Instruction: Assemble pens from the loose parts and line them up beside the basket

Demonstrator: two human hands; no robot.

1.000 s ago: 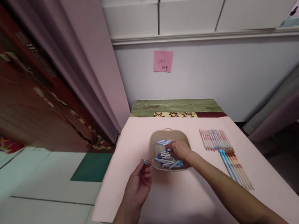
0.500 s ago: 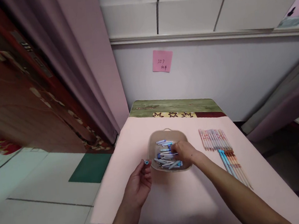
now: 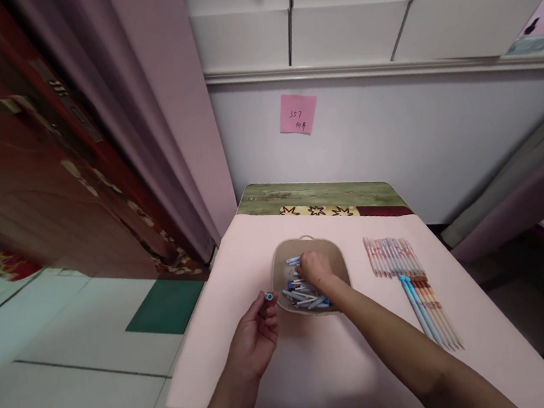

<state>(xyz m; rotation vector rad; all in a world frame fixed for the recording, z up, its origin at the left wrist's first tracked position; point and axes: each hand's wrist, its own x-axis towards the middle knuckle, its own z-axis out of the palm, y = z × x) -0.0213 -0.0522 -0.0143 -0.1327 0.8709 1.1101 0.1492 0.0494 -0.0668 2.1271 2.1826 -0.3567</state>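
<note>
My left hand (image 3: 256, 335) is closed just off the left side of a beige plastic basket (image 3: 340, 263). Its thumb and fingers pinch a small blue pen part (image 3: 269, 296) with a round, hollow-looking end; the rest is hidden in the palm. Inside the basket lie loose blue and white pens and pen parts (image 3: 303, 298). My right hand (image 3: 317, 269) reaches into the basket from the right, fingers curled down among the pens. Whatever those fingertips grip is hidden beneath the hand.
On the pink-covered table (image 3: 310, 370), a row of pale, patterned pens (image 3: 393, 257) lies to the right. Nearer me lie blue pens (image 3: 420, 311) beside brown-orange pens (image 3: 439, 312). A pink note (image 3: 298, 114) sticks to the wall, and a red-brown door (image 3: 18, 174) stands at left.
My right hand has moved left and slightly away from me within the basket, covering other pens. My left hand keeps its pinch on the blue pen part. The camera view has shifted slightly.
</note>
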